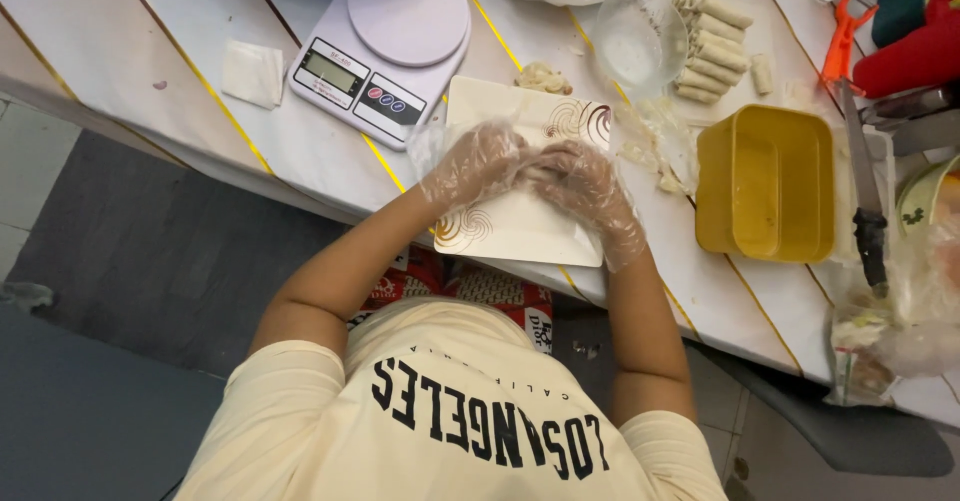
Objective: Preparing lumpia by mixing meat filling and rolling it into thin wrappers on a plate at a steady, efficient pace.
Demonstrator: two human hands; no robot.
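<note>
- Left hand [475, 164] and right hand [583, 186], both gloved, pressed together over plate [520, 229], fingers curled on a small roll [532, 171].
- Roll sat between fingertips, long axis 9-to-3; equally near both hands.
- Finished rolls [712, 49] at 1 o'clock; scale [385, 46] at 11.

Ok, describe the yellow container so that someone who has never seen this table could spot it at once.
Start at the white plate under the gloved hands, then look to the side where the knife lies. Between them sits the yellow container, a rectangular plastic tub that looks empty and is the only solid yellow thing on the table.
</note>
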